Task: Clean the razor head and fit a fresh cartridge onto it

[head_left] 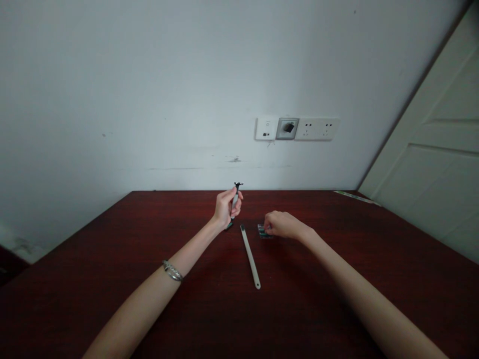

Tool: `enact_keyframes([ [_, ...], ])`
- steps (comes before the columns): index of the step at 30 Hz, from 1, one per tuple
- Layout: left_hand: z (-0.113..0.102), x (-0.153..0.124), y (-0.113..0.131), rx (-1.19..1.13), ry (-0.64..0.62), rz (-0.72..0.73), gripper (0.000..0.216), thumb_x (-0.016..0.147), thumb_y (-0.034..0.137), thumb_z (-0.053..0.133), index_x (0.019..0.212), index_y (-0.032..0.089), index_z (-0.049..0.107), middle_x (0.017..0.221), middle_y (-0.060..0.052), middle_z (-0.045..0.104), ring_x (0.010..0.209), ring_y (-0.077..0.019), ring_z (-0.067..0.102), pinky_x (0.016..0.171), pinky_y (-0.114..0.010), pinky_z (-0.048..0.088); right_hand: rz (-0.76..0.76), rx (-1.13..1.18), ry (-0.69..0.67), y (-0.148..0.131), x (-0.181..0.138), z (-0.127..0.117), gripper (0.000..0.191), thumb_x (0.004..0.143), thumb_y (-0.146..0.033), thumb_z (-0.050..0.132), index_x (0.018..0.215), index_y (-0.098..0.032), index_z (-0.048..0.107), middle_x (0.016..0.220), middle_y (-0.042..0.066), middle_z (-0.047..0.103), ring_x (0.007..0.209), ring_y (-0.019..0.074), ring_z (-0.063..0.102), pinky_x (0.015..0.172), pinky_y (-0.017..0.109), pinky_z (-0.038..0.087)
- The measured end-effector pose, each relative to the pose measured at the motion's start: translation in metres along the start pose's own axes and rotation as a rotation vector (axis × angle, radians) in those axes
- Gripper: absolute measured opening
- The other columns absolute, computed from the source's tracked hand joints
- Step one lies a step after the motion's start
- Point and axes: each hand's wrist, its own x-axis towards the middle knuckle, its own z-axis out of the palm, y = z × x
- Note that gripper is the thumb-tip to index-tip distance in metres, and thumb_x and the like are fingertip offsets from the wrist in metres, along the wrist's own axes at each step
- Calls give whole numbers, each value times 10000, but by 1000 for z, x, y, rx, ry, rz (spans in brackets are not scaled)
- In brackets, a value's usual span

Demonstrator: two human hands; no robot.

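My left hand (225, 208) is raised over the table with its fingers closed around a razor handle (235, 201). The handle is pale grey and stands nearly upright, and its dark forked head points up with no blade cartridge visible on it. Below that hand a small dark teal piece (229, 226) lies on the table, partly hidden. My right hand (280, 224) rests low, fingers bent and pinched at a small clear pack with dark teal pieces (261, 231), which looks like a razor cartridge pack. The fingertips are partly hidden. Between the hands lies a long pale stick (250, 258) with a dark tip and a hole at its near end.
The dark red wooden table (168, 319) meets a white wall at the back. Wall sockets (316, 129) and a dark plug (288, 128) sit above it. A thin printed strip (355, 197) lies at the back right, near a white panelled door (441, 144).
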Motion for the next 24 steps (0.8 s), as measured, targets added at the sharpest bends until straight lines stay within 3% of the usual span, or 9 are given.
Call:
enact_keyframes([
  [24,-1,0,1,-1,12,6,344,762,442,608,669,116,548,405,49,393,298,-29,253,299,-147,166,-35,71,7,8,3,5,168,789,-225,530,831,-209,692,955,50,689,874,186,627,654,226,406],
])
